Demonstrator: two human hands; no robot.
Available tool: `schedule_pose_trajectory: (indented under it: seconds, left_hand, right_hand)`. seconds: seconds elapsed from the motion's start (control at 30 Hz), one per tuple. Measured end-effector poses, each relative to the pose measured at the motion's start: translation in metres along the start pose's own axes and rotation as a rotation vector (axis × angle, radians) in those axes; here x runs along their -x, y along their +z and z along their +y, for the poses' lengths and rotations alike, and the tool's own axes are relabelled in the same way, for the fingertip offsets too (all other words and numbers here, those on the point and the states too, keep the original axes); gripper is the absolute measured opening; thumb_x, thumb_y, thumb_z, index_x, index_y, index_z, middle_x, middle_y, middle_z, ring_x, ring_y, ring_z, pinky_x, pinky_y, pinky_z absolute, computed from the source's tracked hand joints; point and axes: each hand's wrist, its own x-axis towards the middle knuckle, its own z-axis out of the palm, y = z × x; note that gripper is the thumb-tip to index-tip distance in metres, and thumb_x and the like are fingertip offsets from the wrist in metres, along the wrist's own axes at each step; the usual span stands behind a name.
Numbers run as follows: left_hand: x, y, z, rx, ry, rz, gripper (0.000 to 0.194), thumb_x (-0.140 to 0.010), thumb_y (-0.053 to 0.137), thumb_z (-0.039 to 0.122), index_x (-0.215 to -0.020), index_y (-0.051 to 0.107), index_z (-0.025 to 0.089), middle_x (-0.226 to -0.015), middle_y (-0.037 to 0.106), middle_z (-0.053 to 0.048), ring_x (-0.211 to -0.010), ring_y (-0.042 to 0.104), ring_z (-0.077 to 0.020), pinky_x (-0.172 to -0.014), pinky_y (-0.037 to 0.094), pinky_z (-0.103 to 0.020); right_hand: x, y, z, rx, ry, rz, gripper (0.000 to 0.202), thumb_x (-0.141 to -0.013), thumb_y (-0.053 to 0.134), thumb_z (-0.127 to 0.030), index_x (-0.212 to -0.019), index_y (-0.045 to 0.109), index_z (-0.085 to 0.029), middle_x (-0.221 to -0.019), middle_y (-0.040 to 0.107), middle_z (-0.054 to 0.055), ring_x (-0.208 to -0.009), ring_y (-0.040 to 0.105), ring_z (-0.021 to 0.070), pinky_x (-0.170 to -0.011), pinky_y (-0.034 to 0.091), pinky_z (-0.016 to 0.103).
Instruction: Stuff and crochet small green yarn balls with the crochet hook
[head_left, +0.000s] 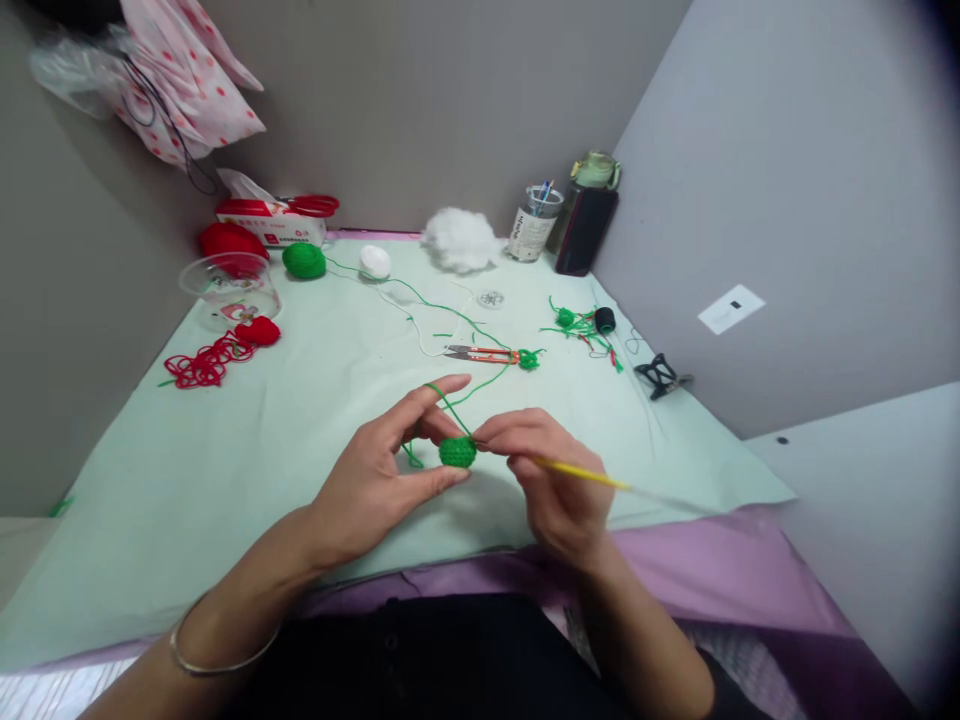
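Between the thumb and fingers of my left hand [382, 475] is a small green crochet piece [457, 452], rounded in shape. Green yarn [452, 408] runs over the raised left index finger down to its top edge. My right hand [559, 475] is closed around a crochet hook with a yellow handle [581, 472]; the hook's tip meets the piece's upper right edge and is partly hidden by the fingers. Beyond the hands lie orange-handled thread snips [484, 355], a small green yarn bundle [529, 359] at their handle end.
Green yarn ball [304, 261], white ball [375, 262], stuffing [461, 240] and a pen jar [535, 225] line the back. Left are a plastic cup [232, 295], red yarn [206, 360] and a tissue box [266, 222]. Right are yarn scraps [577, 322], a black clip [661, 377] and walls.
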Motion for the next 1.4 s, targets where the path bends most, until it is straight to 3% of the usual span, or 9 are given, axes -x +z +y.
schedule_pose_trajectory:
  seconds: [0.13, 0.27, 0.43, 0.57, 0.77, 0.93, 1.13, 1.3, 1.4]
  left_hand:
    - [0.004, 0.015, -0.003, 0.194, -0.060, 0.112, 0.065, -0.086, 0.081, 0.027, -0.146, 0.056, 0.027, -0.097, 0.066, 0.000, -0.098, 0.065, -0.0166, -0.100, 0.051, -0.032]
    - [0.007, 0.026, -0.001, 0.498, -0.139, 0.068, 0.062, -0.089, 0.078, 0.029, -0.147, 0.057, 0.031, -0.107, 0.066, -0.002, -0.104, 0.064, -0.0182, -0.097, 0.051, -0.031]
    - [0.003, 0.025, 0.003, 0.768, -0.287, 0.028, 0.072, -0.081, 0.085, 0.026, -0.147, 0.058, 0.029, -0.104, 0.062, -0.003, -0.104, 0.061, -0.0178, -0.097, 0.048, -0.031]
    - [0.001, 0.016, -0.002, 0.664, -0.200, 0.028, 0.077, -0.079, 0.086, 0.021, -0.148, 0.056, 0.034, -0.102, 0.059, 0.000, -0.097, 0.060, -0.0150, -0.090, 0.050, -0.027]
    - [0.004, -0.001, -0.007, 0.418, -0.106, -0.081, 0.066, -0.086, 0.080, 0.020, -0.146, 0.058, 0.039, -0.105, 0.061, 0.000, -0.100, 0.059, -0.0142, -0.092, 0.048, -0.025]
    - [0.007, 0.003, -0.007, 0.438, -0.120, -0.113, 0.062, -0.090, 0.075, 0.023, -0.147, 0.057, 0.040, -0.109, 0.062, -0.002, -0.104, 0.061, -0.0168, -0.095, 0.049, -0.028]
    - [0.007, 0.016, -0.010, 0.574, -0.166, -0.070, 0.068, -0.085, 0.078, 0.021, -0.148, 0.057, 0.032, -0.112, 0.064, -0.005, -0.107, 0.065, -0.0221, -0.102, 0.050, -0.038]
    - [0.005, 0.020, -0.007, 0.740, -0.221, -0.073, 0.075, -0.083, 0.078, 0.022, -0.153, 0.050, 0.027, -0.110, 0.066, -0.006, -0.104, 0.068, -0.0243, -0.108, 0.046, -0.046]
    - [0.004, 0.019, -0.007, 0.812, -0.256, -0.084, 0.074, -0.082, 0.077, 0.024, -0.152, 0.052, 0.026, -0.104, 0.067, -0.004, -0.095, 0.068, -0.0207, -0.105, 0.046, -0.043]
  right_hand:
    - [0.010, 0.010, 0.000, 0.357, -0.163, 0.033, 0.039, -0.094, 0.065, -0.010, -0.127, 0.071, -0.030, -0.112, 0.075, 0.009, -0.100, 0.072, 0.0233, -0.080, 0.062, 0.037]
    - [0.020, 0.013, 0.001, 0.524, -0.214, 0.109, 0.055, -0.089, 0.071, -0.007, -0.132, 0.069, -0.040, -0.105, 0.075, 0.005, -0.098, 0.073, 0.0238, -0.080, 0.064, 0.038]
    - [0.016, 0.014, -0.001, 0.159, -0.015, 0.190, 0.040, -0.096, 0.065, -0.015, -0.126, 0.073, -0.040, -0.110, 0.075, 0.004, -0.096, 0.072, 0.0226, -0.078, 0.063, 0.039]
    - [0.009, 0.011, -0.008, -0.036, 0.092, 0.205, 0.031, -0.100, 0.060, -0.016, -0.119, 0.076, -0.034, -0.105, 0.077, 0.005, -0.095, 0.071, 0.0223, -0.079, 0.060, 0.040]
    - [0.004, 0.001, -0.009, -0.329, 0.317, 0.338, 0.017, -0.100, 0.062, -0.027, -0.098, 0.079, -0.025, -0.086, 0.075, 0.005, -0.071, 0.069, 0.0185, -0.065, 0.059, 0.036]
    - [0.000, 0.002, -0.005, -0.603, 0.558, 0.301, 0.018, -0.094, 0.070, -0.038, -0.090, 0.077, -0.022, -0.075, 0.071, 0.003, -0.060, 0.065, 0.0156, -0.058, 0.057, 0.031]
    - [0.007, 0.014, -0.005, -0.318, 0.330, 0.256, 0.015, -0.098, 0.066, -0.032, -0.100, 0.081, -0.028, -0.092, 0.072, 0.005, -0.078, 0.065, 0.0178, -0.070, 0.055, 0.035]
    - [0.006, 0.017, 0.000, -0.556, 0.414, 0.271, 0.015, -0.099, 0.065, -0.035, -0.099, 0.079, -0.028, -0.090, 0.071, 0.003, -0.073, 0.065, 0.0157, -0.064, 0.056, 0.031]
    - [0.005, 0.015, 0.001, -0.621, 0.455, 0.310, 0.015, -0.097, 0.068, -0.038, -0.098, 0.078, -0.027, -0.088, 0.073, 0.003, -0.070, 0.067, 0.0148, -0.062, 0.057, 0.029]
